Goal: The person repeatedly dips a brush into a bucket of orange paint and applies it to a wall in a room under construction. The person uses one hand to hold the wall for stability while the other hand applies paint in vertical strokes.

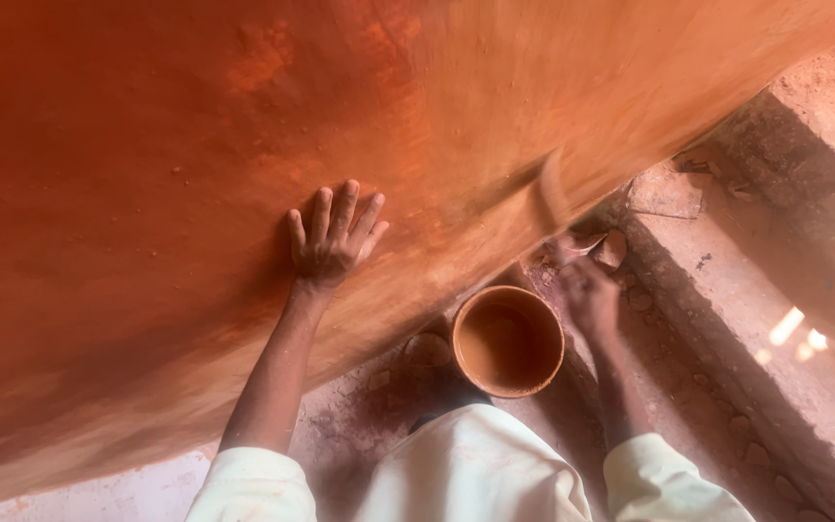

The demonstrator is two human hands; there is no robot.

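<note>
The left hand [332,237] lies flat against the orange-red plastered wall [147,145], fingers spread wide and palm pressed to the surface, holding nothing; the arm runs down to a pale cream sleeve [253,483] at the bottom edge. The right hand [589,295] is blurred with motion, low by the foot of the wall, closed around something whose curved streak [555,198] rises against the plaster; what the thing is cannot be told through the blur. Between the two arms, on the ground just below the wall, stands a round bowl [507,340] holding orange-brown liquid, its rim smeared the same colour; it sits just beside the right hand. Around it the dirt floor [669,387] is strewn with small stones; to the right runs a rough concrete ledge [727,280] dusted red.
</note>
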